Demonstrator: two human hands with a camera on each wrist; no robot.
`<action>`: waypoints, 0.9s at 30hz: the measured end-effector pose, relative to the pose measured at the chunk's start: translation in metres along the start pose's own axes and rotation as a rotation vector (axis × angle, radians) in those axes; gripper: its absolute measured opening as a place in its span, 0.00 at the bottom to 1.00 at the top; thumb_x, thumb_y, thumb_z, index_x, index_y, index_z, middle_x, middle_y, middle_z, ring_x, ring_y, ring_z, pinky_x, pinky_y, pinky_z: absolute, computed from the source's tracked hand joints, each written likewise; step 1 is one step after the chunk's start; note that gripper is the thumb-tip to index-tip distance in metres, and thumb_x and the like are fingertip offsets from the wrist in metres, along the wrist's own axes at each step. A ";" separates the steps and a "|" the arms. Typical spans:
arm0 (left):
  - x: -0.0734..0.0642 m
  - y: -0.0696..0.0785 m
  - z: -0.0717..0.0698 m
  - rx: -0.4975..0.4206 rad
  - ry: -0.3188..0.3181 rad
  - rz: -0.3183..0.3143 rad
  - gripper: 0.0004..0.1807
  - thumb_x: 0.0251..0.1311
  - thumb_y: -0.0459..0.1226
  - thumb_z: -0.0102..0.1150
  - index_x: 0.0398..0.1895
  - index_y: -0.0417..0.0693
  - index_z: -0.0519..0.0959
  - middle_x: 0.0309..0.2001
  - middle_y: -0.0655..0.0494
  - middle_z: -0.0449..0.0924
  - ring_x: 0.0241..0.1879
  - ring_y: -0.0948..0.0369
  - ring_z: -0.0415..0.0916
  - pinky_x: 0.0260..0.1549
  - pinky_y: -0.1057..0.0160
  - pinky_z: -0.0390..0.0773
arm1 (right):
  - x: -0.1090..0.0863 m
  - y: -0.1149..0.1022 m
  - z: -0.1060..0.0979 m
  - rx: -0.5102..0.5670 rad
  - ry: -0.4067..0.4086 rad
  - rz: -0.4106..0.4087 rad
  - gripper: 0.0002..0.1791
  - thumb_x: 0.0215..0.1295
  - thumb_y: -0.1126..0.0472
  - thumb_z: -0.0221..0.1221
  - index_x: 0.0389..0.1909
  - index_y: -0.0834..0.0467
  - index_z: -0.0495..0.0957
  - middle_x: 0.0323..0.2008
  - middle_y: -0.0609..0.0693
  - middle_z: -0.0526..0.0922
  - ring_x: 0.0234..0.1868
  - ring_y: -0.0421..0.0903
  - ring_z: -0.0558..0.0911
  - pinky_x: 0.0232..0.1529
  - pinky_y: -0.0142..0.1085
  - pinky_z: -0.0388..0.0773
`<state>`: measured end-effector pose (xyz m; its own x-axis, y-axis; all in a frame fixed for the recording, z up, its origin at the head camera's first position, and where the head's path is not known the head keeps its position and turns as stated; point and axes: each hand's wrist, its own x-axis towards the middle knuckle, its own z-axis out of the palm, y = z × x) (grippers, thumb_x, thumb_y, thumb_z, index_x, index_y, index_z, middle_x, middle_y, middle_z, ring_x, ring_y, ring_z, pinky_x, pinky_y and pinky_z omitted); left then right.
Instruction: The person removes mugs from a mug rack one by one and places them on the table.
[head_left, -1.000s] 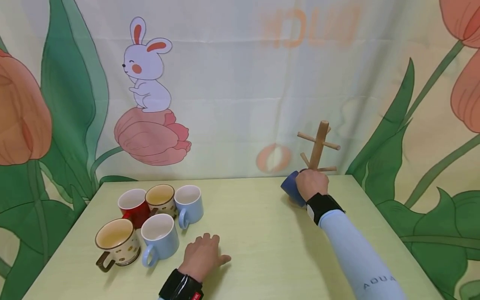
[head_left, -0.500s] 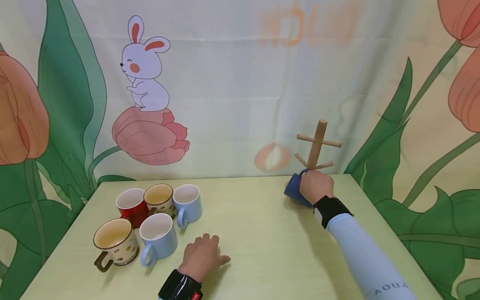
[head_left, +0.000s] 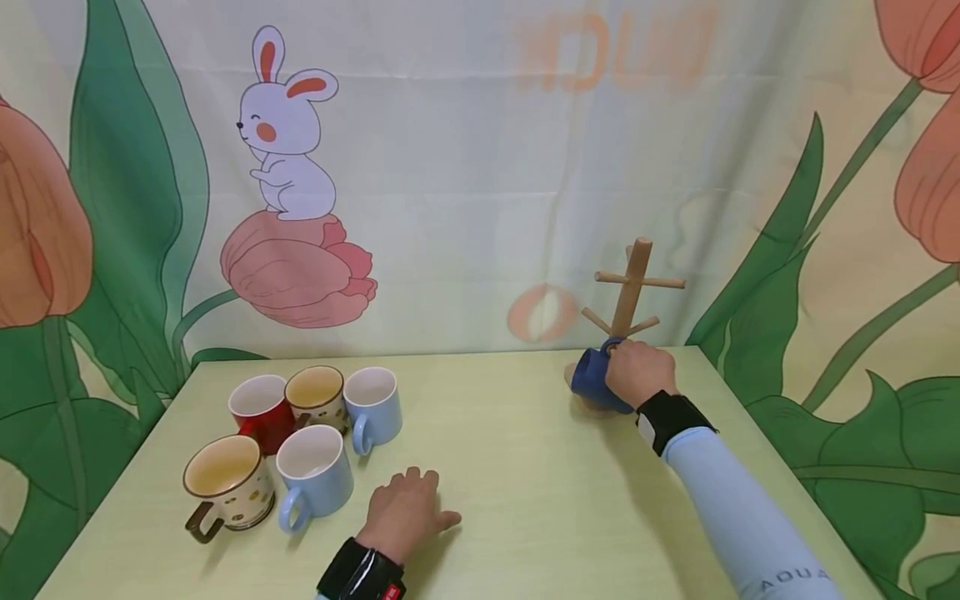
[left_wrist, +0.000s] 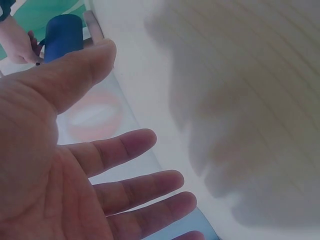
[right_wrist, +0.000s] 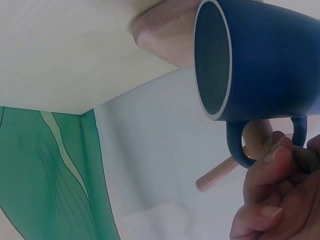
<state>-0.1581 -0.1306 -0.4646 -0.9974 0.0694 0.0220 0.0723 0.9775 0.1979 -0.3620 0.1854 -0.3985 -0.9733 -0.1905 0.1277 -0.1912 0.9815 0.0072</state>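
My right hand [head_left: 643,375] is at the wooden mug rack [head_left: 632,287], its fingers curled at the handle of a dark blue mug [head_left: 592,379]. In the right wrist view the mug [right_wrist: 275,60] lies sideways with its white-edged mouth facing left. Fingertips hide part of its handle [right_wrist: 235,142], and I cannot tell whether they also pinch a peg. Wood shows through the handle loop. My left hand [head_left: 405,515] hovers low over the table with spread fingers and holds nothing; a light blue mug [head_left: 315,471] is nearest to it.
Left on the table [head_left: 480,417] stand a red mug [head_left: 264,417], two patterned cream mugs, one in front [head_left: 232,483], and another light blue mug [head_left: 375,408]. Several pegs stick out from the rack. A printed curtain [head_left: 450,167] hangs behind the table's far edge.
The rack has turned, its pegs now pointing other ways. My right hand and the blue mug have shifted slightly right and nearer. My left hand has stayed put.
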 end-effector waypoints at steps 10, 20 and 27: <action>0.000 0.000 0.000 -0.008 -0.015 -0.005 0.29 0.49 0.56 0.72 0.41 0.41 0.78 0.36 0.44 0.75 0.36 0.44 0.77 0.34 0.45 0.76 | -0.002 0.015 0.004 -0.011 0.042 -0.093 0.14 0.70 0.60 0.54 0.39 0.64 0.85 0.25 0.56 0.80 0.22 0.50 0.81 0.16 0.47 0.78; -0.001 0.000 0.002 0.001 -0.033 -0.007 0.30 0.50 0.57 0.71 0.42 0.41 0.78 0.37 0.43 0.75 0.37 0.44 0.77 0.35 0.45 0.76 | -0.006 0.026 -0.002 0.060 -0.009 -0.114 0.13 0.70 0.63 0.52 0.43 0.65 0.83 0.23 0.53 0.79 0.21 0.47 0.80 0.17 0.45 0.79; -0.001 0.000 0.002 -0.002 -0.030 -0.006 0.30 0.50 0.57 0.71 0.42 0.41 0.78 0.37 0.43 0.75 0.37 0.44 0.77 0.35 0.44 0.76 | 0.000 0.036 0.000 0.084 -0.036 -0.085 0.17 0.72 0.59 0.50 0.47 0.68 0.80 0.27 0.57 0.81 0.24 0.49 0.81 0.23 0.48 0.81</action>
<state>-0.1566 -0.1299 -0.4670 -0.9976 0.0692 -0.0085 0.0661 0.9775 0.2003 -0.3685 0.2204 -0.3978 -0.9568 -0.2750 0.0943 -0.2817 0.9572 -0.0666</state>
